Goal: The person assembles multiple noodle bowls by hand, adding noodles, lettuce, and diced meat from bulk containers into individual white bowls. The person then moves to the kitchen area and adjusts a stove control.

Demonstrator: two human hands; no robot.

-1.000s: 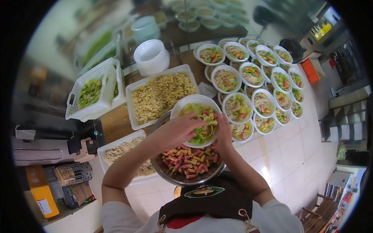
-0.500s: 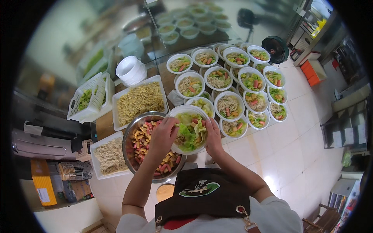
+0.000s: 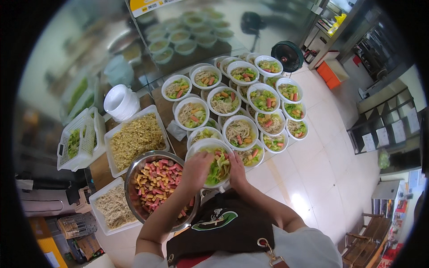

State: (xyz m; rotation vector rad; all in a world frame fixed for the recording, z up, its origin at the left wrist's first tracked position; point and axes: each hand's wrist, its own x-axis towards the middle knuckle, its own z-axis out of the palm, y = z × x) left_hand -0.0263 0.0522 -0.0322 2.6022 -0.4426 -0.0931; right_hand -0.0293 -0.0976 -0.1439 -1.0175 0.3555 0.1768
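Note:
A white bowl (image 3: 199, 144) of food is in front of my apron. My right hand (image 3: 237, 172) grips its right rim, with the fingers along the side. My left hand (image 3: 197, 170) reaches over the left rim, its curled fingers in the lettuce; the fingertips are partly hidden. Green lettuce (image 3: 220, 170) fills the middle of the bowl, with some pink and yellow pieces at its top. Just left and below my left forearm, a steel basin (image 3: 129, 178) contains pink and yellow sausage-like chunks (image 3: 156, 183).
Several filled bowls (image 3: 239, 133) stand stacked on the table beyond and to the right. On the left are a tray of yellowish crumbly food (image 3: 136, 140), a tray of pale shreds (image 3: 115, 205), a white basket (image 3: 73, 147) and empty bowls (image 3: 120, 102). A fan (image 3: 287, 56) stands behind.
The view has shifted, so the table sits further left and lower. My left fingers have moved from the left rim further in over the lettuce. My right hand still holds the right rim.

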